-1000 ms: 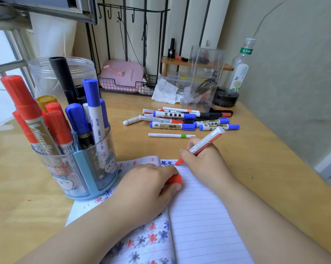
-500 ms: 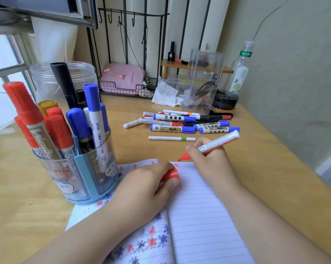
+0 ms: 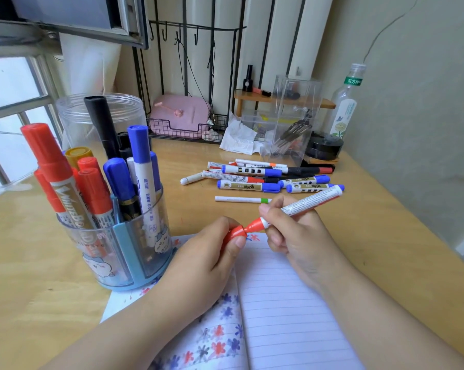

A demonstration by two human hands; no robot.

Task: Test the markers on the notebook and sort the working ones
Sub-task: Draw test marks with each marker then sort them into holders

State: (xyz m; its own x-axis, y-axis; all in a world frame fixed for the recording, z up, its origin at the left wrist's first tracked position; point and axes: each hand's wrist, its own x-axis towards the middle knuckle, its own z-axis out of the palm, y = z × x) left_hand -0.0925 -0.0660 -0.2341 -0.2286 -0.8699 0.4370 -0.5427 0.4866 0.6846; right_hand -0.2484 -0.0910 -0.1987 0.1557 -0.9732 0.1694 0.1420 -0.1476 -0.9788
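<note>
An open lined notebook [image 3: 287, 311] lies in front of me, its left page covered with red and blue flower marks. My right hand [image 3: 295, 236] grips a red marker [image 3: 308, 202] by its white barrel, tip pointing left just above the page's top edge. My left hand [image 3: 206, 260] pinches the marker's red cap [image 3: 234, 233], whose mouth meets the marker's tip. A pile of loose markers [image 3: 265, 177] lies on the desk beyond my hands. At the left, a blue pen holder [image 3: 129, 252] holds several red, blue and black markers.
A clear plastic jar [image 3: 76, 116] stands behind the holder. At the back are a pink box in a wire basket [image 3: 180, 116], a clear organiser [image 3: 295, 116], a black round tin [image 3: 324, 148] and a bottle [image 3: 345, 108]. A wall runs along the right.
My right hand lifted the marker's tip off the page and swung it left. My left hand raised the cap from the notebook to meet the tip.
</note>
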